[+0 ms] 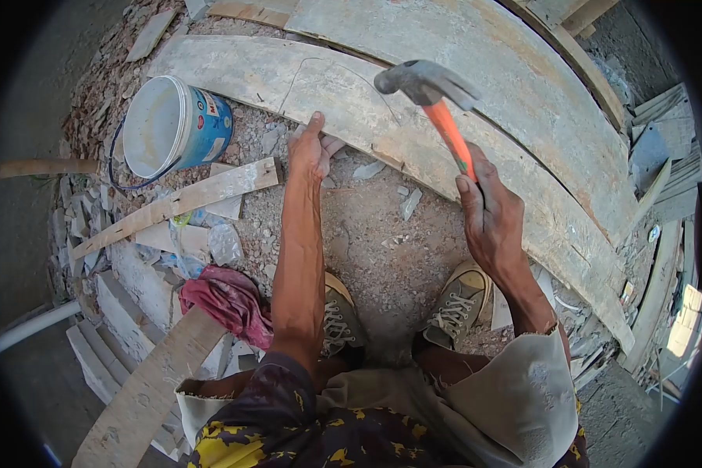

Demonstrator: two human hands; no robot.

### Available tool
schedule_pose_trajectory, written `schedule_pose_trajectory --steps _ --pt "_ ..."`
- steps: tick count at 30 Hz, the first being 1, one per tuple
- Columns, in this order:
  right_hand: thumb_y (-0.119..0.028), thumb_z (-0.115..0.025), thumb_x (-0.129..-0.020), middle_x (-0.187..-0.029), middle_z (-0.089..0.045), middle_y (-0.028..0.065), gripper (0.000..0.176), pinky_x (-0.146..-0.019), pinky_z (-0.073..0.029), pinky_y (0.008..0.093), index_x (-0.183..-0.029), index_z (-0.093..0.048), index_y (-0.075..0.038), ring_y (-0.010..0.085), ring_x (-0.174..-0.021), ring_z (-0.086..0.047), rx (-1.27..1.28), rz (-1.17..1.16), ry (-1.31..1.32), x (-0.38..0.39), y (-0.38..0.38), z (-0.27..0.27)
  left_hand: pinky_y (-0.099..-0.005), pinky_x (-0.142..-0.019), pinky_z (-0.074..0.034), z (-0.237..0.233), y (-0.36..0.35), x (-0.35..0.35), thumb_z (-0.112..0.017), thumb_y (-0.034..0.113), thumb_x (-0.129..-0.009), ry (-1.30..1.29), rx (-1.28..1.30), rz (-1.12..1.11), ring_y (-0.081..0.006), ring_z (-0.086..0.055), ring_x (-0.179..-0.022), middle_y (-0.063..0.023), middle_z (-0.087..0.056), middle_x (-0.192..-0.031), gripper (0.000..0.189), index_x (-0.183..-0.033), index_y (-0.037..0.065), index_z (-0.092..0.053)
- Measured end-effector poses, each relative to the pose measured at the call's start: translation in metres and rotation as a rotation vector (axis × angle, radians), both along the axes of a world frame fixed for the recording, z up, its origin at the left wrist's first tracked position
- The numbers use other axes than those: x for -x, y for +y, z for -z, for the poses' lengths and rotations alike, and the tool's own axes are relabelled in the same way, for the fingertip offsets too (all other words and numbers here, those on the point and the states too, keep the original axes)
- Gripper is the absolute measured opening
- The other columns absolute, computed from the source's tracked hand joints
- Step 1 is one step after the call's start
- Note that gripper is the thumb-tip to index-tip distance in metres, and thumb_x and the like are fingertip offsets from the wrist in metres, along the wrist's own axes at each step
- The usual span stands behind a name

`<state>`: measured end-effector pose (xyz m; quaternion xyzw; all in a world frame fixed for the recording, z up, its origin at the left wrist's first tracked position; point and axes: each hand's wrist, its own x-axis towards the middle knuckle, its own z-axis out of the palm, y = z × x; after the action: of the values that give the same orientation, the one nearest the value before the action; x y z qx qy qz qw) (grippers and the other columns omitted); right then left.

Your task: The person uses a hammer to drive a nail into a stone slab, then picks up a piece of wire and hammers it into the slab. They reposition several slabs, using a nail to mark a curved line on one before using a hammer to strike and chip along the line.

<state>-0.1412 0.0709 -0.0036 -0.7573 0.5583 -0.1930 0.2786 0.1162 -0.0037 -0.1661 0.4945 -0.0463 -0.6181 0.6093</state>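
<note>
My right hand [493,212] is wrapped round the orange handle of a claw hammer [443,129], whose grey head is raised over a long wooden board [351,101]. At the board's near edge my left hand [310,150] grips it, thumb on top and fingers curled below. A thin curved line shows on the board's face near that hand, and small nail-like bits stick out along the near edge. Behind it lies a wider weathered panel [476,54].
A white and blue paint bucket [183,129] lies tipped at the left. Below it are a narrow plank [179,199], a dark red cloth [226,300] and stacked tiles or slabs [129,312]. Rubble covers the ground around my shoes [456,308]. Scrap timber [663,257] lines the right side.
</note>
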Motion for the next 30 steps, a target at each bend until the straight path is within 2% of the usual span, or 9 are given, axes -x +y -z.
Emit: schedule_pose_trajectory --steps 3,7,10,13,17,19,23,25,30 --pt "-0.024 -0.054 -0.096 -0.082 -0.064 0.0215 0.041 -0.062 -0.052 0.0480 -0.136 -0.048 -0.014 0.0413 -0.069 -0.063 0.265 0.187 -0.236 -0.002 0.001 0.000 -0.0505 -0.093 -0.053 -0.003 -0.012 -0.003 -0.055 0.017 -0.097 0.011 0.007 -0.003 -0.0357 -0.060 -0.110 -0.0226 -0.057 -0.123 0.042 -0.129 -0.007 -0.043" --pt "-0.023 -0.056 -0.095 -0.082 -0.064 0.0196 0.043 -0.058 -0.052 0.0447 -0.137 -0.047 -0.015 0.0395 -0.067 -0.064 -0.043 -0.155 0.348 0.007 -0.002 0.035 -0.0506 -0.093 -0.053 -0.005 0.000 0.007 -0.055 0.017 -0.097 -0.026 0.001 -0.032 -0.0361 -0.060 -0.111 -0.0231 -0.056 -0.123 0.042 -0.129 -0.008 -0.043" --pt "-0.023 -0.055 -0.096 -0.081 -0.063 0.0193 0.044 -0.058 -0.052 0.0447 -0.138 -0.046 -0.015 0.0393 -0.067 -0.063 0.014 -0.065 0.144 0.002 0.009 0.008 -0.0508 -0.093 -0.053 -0.002 0.007 0.005 -0.054 0.017 -0.097 -0.058 -0.012 -0.031 -0.0366 -0.060 -0.111 -0.0235 -0.056 -0.124 0.043 -0.129 -0.009 -0.042" --pt "-0.018 -0.055 -0.095 -0.102 -0.064 0.0261 0.047 -0.067 -0.053 0.0473 -0.141 -0.043 -0.015 0.0445 -0.079 -0.064 0.169 0.163 -0.262 0.000 0.008 0.001 -0.0506 -0.093 -0.053 -0.006 -0.009 0.001 -0.055 0.017 -0.097 -0.025 -0.014 -0.013 -0.0368 -0.060 -0.112 -0.0242 -0.055 -0.125 0.044 -0.130 -0.009 -0.042" --pt "-0.019 -0.055 -0.096 -0.101 -0.065 0.0248 0.046 -0.063 -0.053 0.0464 -0.140 -0.043 -0.011 0.0416 -0.071 -0.064 -0.165 -0.171 0.429 0.010 0.002 0.045 -0.0516 -0.084 -0.057 0.013 0.002 0.003 -0.062 0.015 -0.093 0.000 0.003 -0.059 -0.0401 -0.064 -0.101 -0.0255 -0.058 -0.119 0.047 -0.128 -0.010 -0.041" --pt "-0.027 -0.054 -0.096 -0.077 -0.063 0.0159 0.045 -0.057 -0.052 0.0432 -0.139 -0.046 -0.013 0.0357 -0.064 -0.063 0.055 -0.115 0.248 0.009 0.001 0.038 -0.0519 -0.085 -0.057 0.008 -0.010 0.001 -0.062 0.015 -0.093 0.000 0.036 -0.042 -0.0401 -0.064 -0.101 -0.0255 -0.059 -0.118 0.048 -0.128 -0.010 -0.040" --pt "-0.032 -0.051 -0.097 -0.079 -0.063 0.0174 0.046 -0.059 -0.051 0.0472 -0.139 -0.046 -0.014 0.0366 -0.066 -0.063 0.183 0.059 -0.218 0.001 0.005 0.018 -0.0504 -0.091 -0.054 0.003 -0.007 -0.001 -0.057 0.018 -0.097 -0.040 0.009 0.003 -0.0372 -0.059 -0.112 -0.0240 -0.055 -0.125 0.042 -0.129 -0.006 -0.044" --pt "-0.033 -0.046 -0.099 -0.083 -0.065 0.0194 0.046 -0.061 -0.051 0.0492 -0.139 -0.045 -0.011 0.0379 -0.068 -0.064 0.075 -0.111 0.158 0.010 0.003 0.044 -0.0512 -0.084 -0.056 0.013 -0.008 0.000 -0.063 0.019 -0.093 -0.024 0.017 -0.077 -0.0387 -0.064 -0.099 -0.0251 -0.058 -0.120 0.048 -0.128 -0.008 -0.044" --pt "-0.036 -0.045 -0.099 -0.084 -0.065 0.0240 0.048 -0.067 -0.050 0.0524 -0.141 -0.041 -0.015 0.0430 -0.075 -0.064 -0.411 -0.048 0.113 0.029 0.019 0.040 -0.0467 -0.105 -0.044 0.014 -0.007 -0.007 -0.062 0.026 -0.093 -0.119 0.071 0.024 -0.0342 -0.052 -0.121 -0.0207 -0.051 -0.132 0.055 -0.132 -0.007 -0.042"
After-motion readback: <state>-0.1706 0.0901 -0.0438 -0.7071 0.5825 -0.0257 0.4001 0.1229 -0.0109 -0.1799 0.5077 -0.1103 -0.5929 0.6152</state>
